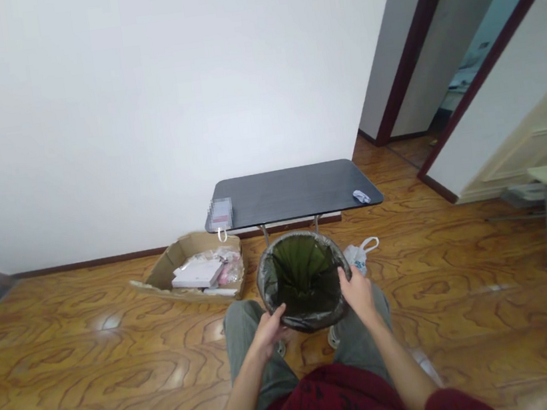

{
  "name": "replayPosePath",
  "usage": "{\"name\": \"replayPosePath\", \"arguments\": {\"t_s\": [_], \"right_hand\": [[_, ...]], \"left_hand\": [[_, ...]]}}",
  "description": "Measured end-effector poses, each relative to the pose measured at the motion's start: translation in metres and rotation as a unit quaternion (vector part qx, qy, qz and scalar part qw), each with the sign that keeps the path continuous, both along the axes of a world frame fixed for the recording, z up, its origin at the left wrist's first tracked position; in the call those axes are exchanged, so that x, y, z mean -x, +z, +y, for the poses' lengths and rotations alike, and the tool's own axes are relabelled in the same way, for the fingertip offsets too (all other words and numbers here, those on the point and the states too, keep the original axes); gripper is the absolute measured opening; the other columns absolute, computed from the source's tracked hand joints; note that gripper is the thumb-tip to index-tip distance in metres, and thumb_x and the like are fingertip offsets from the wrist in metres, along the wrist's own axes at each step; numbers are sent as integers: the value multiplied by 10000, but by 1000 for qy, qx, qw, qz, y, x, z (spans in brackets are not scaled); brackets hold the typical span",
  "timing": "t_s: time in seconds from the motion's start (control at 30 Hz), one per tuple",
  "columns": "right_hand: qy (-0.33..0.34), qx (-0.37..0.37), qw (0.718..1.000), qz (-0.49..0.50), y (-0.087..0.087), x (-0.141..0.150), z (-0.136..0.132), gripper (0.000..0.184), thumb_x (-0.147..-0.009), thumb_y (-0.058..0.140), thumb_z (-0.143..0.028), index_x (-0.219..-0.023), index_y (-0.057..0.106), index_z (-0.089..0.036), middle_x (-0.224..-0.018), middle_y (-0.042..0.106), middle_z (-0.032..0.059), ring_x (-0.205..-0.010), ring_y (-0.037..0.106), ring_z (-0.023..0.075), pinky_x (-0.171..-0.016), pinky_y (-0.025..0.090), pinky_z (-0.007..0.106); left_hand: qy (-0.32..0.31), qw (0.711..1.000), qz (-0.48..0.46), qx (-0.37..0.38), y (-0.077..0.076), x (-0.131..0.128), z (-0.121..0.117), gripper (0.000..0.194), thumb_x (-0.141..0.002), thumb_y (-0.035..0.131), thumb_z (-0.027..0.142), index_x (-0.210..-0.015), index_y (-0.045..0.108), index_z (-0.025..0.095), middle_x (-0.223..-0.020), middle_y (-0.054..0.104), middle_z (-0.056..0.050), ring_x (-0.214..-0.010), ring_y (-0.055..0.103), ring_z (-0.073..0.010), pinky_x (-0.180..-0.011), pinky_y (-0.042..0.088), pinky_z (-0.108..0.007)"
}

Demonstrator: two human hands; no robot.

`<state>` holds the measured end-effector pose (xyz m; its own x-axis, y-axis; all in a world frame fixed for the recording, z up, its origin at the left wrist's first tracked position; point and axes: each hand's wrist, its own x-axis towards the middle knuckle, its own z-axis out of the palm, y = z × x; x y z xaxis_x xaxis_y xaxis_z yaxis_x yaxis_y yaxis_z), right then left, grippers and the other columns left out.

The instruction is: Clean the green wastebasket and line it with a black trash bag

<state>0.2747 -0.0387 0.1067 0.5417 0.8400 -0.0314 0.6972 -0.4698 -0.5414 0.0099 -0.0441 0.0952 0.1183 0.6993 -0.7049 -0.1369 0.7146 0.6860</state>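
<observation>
A round waste bin (304,275) lined with a dark plastic bag stands on the floor between my knees; its inside looks empty. My left hand (271,330) grips the bag at the bin's near left rim, fingers curled over the edge. My right hand (357,291) holds the bag at the right rim, fingers closed on the plastic. My grey trousers and dark red shirt fill the bottom of the view.
A low dark table (292,192) stands against the white wall behind the bin, with a small cloth (361,196) on its right end. An open cardboard box (196,272) of packets lies to the left. A white plastic bag (360,252) sits right of the bin. A doorway opens at right.
</observation>
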Motion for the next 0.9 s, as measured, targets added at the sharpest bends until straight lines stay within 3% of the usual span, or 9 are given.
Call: {"name": "replayPosePath", "arguments": {"t_s": [0.1, 0.17, 0.23, 0.27, 0.4, 0.47, 0.57, 0.73, 0.9], "right_hand": [[-22, 12, 1000, -2, 7, 3, 4, 498, -1025, 399, -490, -1212, 699, -139, -948, 755, 170, -873, 730, 271, -780, 492, 319], [-24, 16, 1000, -8, 11, 6, 4, 490, -1027, 404, -485, -1218, 700, -144, -944, 755, 170, -866, 727, 269, -789, 491, 323], [-18, 21, 1000, -7, 13, 10, 3, 481, -1028, 406, -482, -1221, 703, -156, -934, 757, 164, -859, 727, 269, -792, 492, 326], [-16, 22, 1000, -7, 13, 11, 2, 482, -1028, 405, -483, -1221, 706, -160, -939, 758, 164, -861, 727, 270, -793, 492, 329], [-23, 17, 1000, -1, 15, 14, -2, 494, -1023, 411, -494, -1218, 715, -157, -980, 760, 174, -875, 727, 272, -795, 489, 328], [-27, 11, 1000, 6, 16, 13, -5, 487, -1017, 420, -502, -1196, 724, -166, -958, 762, 163, -864, 724, 272, -775, 483, 322], [-25, -7, 1000, 16, 20, 10, -9, 468, -1009, 431, -507, -1148, 737, -181, -923, 762, 141, -846, 720, 264, -754, 475, 310], [-15, -36, 999, 36, 23, 4, -12, 467, -987, 442, -517, -1148, 732, -188, -969, 768, 133, -897, 722, 268, -788, 484, 314], [23, -47, 995, 82, 11, -3, -9, 511, -991, 401, -524, -1219, 698, -175, -1047, 768, 129, -1008, 726, 270, -847, 511, 317]], "left_hand": [[-79, 997, 14, -3, 5, 24, 5, 552, -759, 792, 593, -1039, 726, 121, -987, 782, -161, -989, 739, -291, -859, 587, -369], [-26, 983, 168, -66, 8, 39, 12, 654, -693, 856, 559, -1140, 703, 107, -1066, 773, -195, -1127, 703, -341, -943, 549, -380], [55, 938, 295, -171, 10, 44, 22, 771, -671, 891, 487, -1287, 634, 101, -1207, 732, -235, -1259, 639, -366, -1045, 481, -397], [72, 920, 316, -219, 11, 42, 27, 792, -697, 878, 466, -1344, 597, 107, -1271, 704, -247, -1294, 617, -365, -1079, 453, -403], [32, 886, 321, -332, 12, 19, 50, 638, -803, 779, 331, -1373, 582, 123, -1326, 678, -227, -1261, 637, -346, -1111, 430, -437], [47, 867, 326, -373, 9, 10, 59, 509, -839, 707, 248, -1328, 616, 137, -1322, 682, -199, -1262, 630, -324, -1128, 422, -436], [90, 874, 287, -381, -1, 7, 68, 398, -844, 668, 192, -1242, 669, 175, -1273, 713, -137, -1257, 626, -279, -1157, 409, -417], [155, 908, 179, -345, -19, 6, 67, 410, -837, 662, 171, -1247, 655, 186, -1245, 728, -88, -1204, 657, -214, -1133, 445, -365], [195, 920, 113, -320, -22, 2, 61, 476, -814, 638, 159, -1288, 627, 195, -1279, 715, -89, -1204, 664, -209, -1097, 482, -351]]}}
